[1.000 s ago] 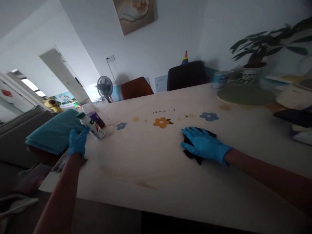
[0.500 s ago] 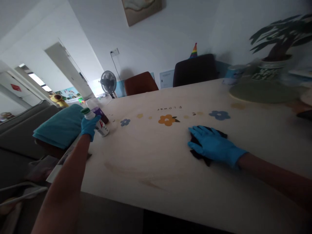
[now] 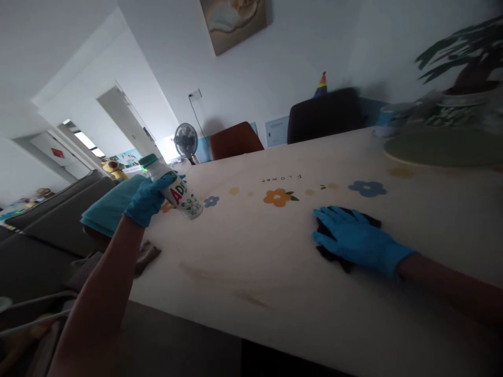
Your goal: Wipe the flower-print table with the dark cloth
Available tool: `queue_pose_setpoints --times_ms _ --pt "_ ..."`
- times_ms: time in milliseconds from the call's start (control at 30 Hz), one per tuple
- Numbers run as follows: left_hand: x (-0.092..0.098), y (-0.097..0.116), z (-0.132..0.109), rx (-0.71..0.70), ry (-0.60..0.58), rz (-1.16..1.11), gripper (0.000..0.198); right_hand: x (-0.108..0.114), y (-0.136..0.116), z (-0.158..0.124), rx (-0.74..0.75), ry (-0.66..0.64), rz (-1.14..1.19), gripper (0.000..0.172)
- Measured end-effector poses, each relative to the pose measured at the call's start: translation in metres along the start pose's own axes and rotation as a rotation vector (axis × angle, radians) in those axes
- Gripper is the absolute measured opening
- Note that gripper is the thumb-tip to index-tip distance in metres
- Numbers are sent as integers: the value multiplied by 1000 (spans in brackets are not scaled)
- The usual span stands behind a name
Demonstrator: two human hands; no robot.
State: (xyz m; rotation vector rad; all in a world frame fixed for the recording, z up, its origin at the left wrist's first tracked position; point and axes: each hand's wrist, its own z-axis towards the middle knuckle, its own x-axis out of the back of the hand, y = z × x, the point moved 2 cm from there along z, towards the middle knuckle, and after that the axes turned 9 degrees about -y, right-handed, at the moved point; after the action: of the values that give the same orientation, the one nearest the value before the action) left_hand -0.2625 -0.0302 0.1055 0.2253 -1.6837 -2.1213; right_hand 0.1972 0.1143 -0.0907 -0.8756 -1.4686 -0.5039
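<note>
My left hand point(image 3: 147, 201), in a blue glove, is wrapped round a white plastic bottle point(image 3: 178, 191) with a green cap and red and green print. The bottle tilts, its cap toward the upper left, over the left part of the pale table point(image 3: 243, 246). My right hand point(image 3: 351, 238), also blue-gloved, lies flat with spread fingers on a black cloth point(image 3: 367, 219). Only the cloth's edges show around the hand. Brownish smears point(image 3: 251, 299) mark the tabletop between my hands, toward the near edge.
At the table's far right are a potted plant point(image 3: 463, 107), a green round mat point(image 3: 440, 149) and a blue-and-white tub point(image 3: 391, 119). A brownish cloth point(image 3: 147, 256) lies at the left edge. Brown point(image 3: 236, 141) and black chairs point(image 3: 326, 115) stand behind, with a fan point(image 3: 186, 140).
My left hand has brought the bottle closer and slightly right, showing more of its label. The dark purple bottle beside it is no longer visible. My right hand stays flat on the cloth.
</note>
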Motion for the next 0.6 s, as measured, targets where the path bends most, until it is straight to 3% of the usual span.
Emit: queue_pose_setpoints --times_ms 133,367,600 --pt "-16 2 2 8 -51 -68 46 3 2 9 -22 -8 4 80" --pt "-40 2 3 11 63 57 43 18 10 51 -87 -17 31 79" --pt "-59 23 -8 -71 144 249 49 27 20 93 -136 14 19 80"
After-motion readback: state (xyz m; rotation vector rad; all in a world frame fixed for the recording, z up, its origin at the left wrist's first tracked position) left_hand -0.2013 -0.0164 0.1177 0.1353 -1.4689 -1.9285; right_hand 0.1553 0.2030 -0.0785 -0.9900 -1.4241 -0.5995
